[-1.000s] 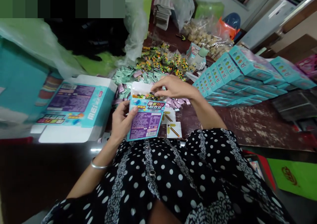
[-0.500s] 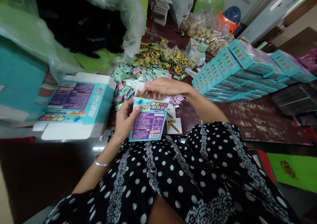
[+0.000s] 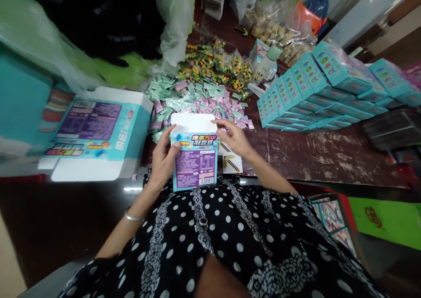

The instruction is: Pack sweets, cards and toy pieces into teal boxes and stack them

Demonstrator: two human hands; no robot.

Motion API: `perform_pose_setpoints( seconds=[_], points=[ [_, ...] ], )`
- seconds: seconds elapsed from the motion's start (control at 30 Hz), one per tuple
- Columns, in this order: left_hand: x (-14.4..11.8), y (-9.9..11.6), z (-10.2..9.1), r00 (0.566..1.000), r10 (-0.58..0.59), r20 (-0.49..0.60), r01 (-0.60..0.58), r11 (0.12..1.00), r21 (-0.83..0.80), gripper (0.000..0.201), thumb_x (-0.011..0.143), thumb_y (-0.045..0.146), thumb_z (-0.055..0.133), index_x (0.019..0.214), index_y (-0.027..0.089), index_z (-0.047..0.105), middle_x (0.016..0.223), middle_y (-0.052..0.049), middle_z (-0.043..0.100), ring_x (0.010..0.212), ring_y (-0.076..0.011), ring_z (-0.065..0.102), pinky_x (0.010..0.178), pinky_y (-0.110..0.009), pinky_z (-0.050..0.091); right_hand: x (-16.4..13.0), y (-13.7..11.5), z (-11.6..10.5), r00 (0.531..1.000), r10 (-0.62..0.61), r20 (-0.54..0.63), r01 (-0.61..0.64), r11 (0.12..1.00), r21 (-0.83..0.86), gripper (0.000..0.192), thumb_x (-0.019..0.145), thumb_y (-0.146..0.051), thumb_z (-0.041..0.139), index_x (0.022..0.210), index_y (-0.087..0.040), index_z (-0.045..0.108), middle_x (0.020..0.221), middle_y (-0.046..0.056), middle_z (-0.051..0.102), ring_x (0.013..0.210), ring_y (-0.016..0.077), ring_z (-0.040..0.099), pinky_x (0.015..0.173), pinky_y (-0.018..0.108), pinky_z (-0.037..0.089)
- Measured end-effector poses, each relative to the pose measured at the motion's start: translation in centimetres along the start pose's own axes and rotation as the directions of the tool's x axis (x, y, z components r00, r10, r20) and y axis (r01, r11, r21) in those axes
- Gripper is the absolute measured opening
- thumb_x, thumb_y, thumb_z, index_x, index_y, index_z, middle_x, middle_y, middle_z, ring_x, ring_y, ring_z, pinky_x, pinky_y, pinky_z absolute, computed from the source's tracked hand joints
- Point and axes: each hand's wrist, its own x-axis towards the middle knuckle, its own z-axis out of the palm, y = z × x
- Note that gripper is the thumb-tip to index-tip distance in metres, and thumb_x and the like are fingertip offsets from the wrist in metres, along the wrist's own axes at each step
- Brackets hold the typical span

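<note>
A small blue and purple printed cardboard box (image 3: 194, 168) stands upright in front of my body, its back panel facing me and its white top flap raised. My left hand (image 3: 162, 159) grips its left edge, thumb on the front and fingers behind. At the top right corner, my right hand (image 3: 234, 138) has its fingers on the flap edge and the thumb by the side. Printed cards with a pixel pickaxe (image 3: 232, 163) lie just right of the box. Behind it spreads a pile of green and pink sachets (image 3: 200, 97). The inside of the box is hidden.
Unfolded blue cartons (image 3: 95, 124) lie stacked at left, beside a plastic-lined container (image 3: 174, 30). Bagged yellow-green toys (image 3: 217, 65) sit behind the sachets. A stack of filled boxes (image 3: 305, 91) and a bottle (image 3: 268, 61) stand at right. Below the table edge is an open carton of packets (image 3: 332, 214).
My right hand has moved from over the box's top to its upper right corner. The white flap now stands fully in view. My left hand keeps its hold.
</note>
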Motion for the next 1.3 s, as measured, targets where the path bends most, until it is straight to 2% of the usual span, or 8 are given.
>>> perform_pose_setpoints(
  seconds=[0.1, 0.2, 0.4, 0.63, 0.73, 0.83, 1.1, 1.3],
  points=[
    [0.7, -0.6, 0.3, 0.999, -0.051, 0.007, 0.05, 0.997, 0.05, 0.039, 0.1, 0.062, 0.073, 0.112, 0.026, 0.078, 0.108, -0.007, 0.078, 0.1, -0.028, 0.071, 0.093, -0.041, 0.059, -3.5, 2.3, 3.4, 0.994, 0.111, -0.021, -0.108, 0.986, 0.13, 0.059, 0.101, -0.074, 0.067, 0.141, -0.03, 0.071, 0.128, 0.009, 0.077, 0.111, 0.0276, 0.072, 0.096, 0.043, 0.062],
    [1.7, -0.7, 0.9, 1.0, 0.005, -0.007, -0.004, 0.994, 0.109, 0.042, 0.102, 0.066, 0.069, 0.087, 0.026, 0.069, 0.093, -0.006, 0.069, 0.092, -0.026, 0.065, 0.091, -0.041, 0.056, -3.9, 2.8, 5.2, 0.988, 0.076, -0.136, -0.061, 0.992, 0.112, 0.05, 0.106, -0.074, 0.055, 0.11, -0.027, 0.071, 0.106, 0.007, 0.073, 0.1, 0.025, 0.068, 0.098, 0.043, 0.058],
    [2.4, 0.5, 1.3, 0.99, 0.045, -0.137, -0.049, 0.999, -0.02, 0.057, 0.086, 0.075, 0.088, 0.105, 0.029, 0.06, 0.095, -0.003, 0.065, 0.087, -0.0223, 0.064, 0.084, -0.037, 0.057, -1.8, 2.3, 5.6, 0.941, 0.11, -0.321, -0.022, 0.964, 0.266, 0.053, 0.088, -0.074, 0.075, 0.101, -0.03, 0.049, 0.103, 0.003, 0.063, 0.1, 0.0221, 0.064, 0.095, 0.038, 0.057],
    [4.1, 3.3, -1.2, 0.98, -0.062, 0.188, 0.054, 0.997, 0.051, 0.046, 0.086, 0.066, 0.093, 0.081, 0.024, 0.073, 0.082, -0.006, 0.071, 0.075, -0.0212, 0.063, 0.071, -0.035, 0.054, 0.3, 1.3, 3.1, 0.999, -0.011, 0.036, -0.001, 0.945, 0.326, 0.054, 0.084, -0.066, 0.091, 0.081, -0.025, 0.057, 0.083, -0.003, 0.058, 0.082, 0.0154, 0.056, 0.088, 0.034, 0.054],
    [5.2, 4.1, -1.7, 0.933, -0.072, 0.353, 0.053, 0.997, 0.062, 0.038, 0.078, 0.055, 0.099, 0.092, 0.023, 0.084, 0.093, -0.008, 0.079, 0.084, -0.0244, 0.071, 0.078, -0.037, 0.058, 1.4, 0.2, 1.2, 0.952, -0.049, 0.301, -0.027, 0.97, 0.243, 0.037, 0.087, -0.055, 0.092, 0.107, -0.025, 0.082, 0.114, 0.003, 0.079, 0.111, 0.0201, 0.071, 0.106, 0.036, 0.055],
    [5.4, 4.3, -1.6, 0.935, -0.052, 0.352, 0.012, 0.993, 0.115, 0.029, 0.081, 0.048, 0.097, 0.095, 0.024, 0.089, 0.098, -0.009, 0.081, 0.091, -0.0272, 0.074, 0.083, -0.04, 0.061, 2.2, -0.5, 0.1, 0.877, 0.001, 0.48, -0.09, 0.982, 0.164, 0.043, 0.09, -0.058, 0.088, 0.123, -0.031, 0.09, 0.129, 0.004, 0.085, 0.127, 0.0233, 0.074, 0.112, 0.037, 0.055],
    [4.6, 4.5, 0.1, 0.993, 0.005, 0.122, -0.017, 0.995, 0.096, 0.015, 0.087, 0.04, 0.093, 0.088, 0.025, 0.091, 0.086, -0.004, 0.081, 0.084, -0.0239, 0.073, 0.079, -0.038, 0.061, 2.9, -0.7, 0.4, 0.905, 0.073, 0.419, -0.142, 0.981, 0.134, 0.044, 0.098, -0.066, 0.081, 0.121, -0.03, 0.093, 0.118, 0.003, 0.088, 0.118, 0.0202, 0.077, 0.107, 0.032, 0.059],
    [4.9, 4.6, -0.1, 0.981, -0.015, 0.194, -0.004, 0.995, 0.097, 0.033, 0.094, 0.057, 0.085, 0.082, 0.026, 0.089, 0.085, -0.007, 0.082, 0.086, -0.0276, 0.076, 0.082, -0.042, 0.065, 1.8, -0.5, 0.0, 0.907, 0.058, 0.418, -0.105, 0.99, 0.092, 0.059, 0.107, -0.077, 0.064, 0.13, -0.03, 0.09, 0.117, 0.004, 0.087, 0.112, 0.0208, 0.078, 0.103, 0.035, 0.06]
  ],
)
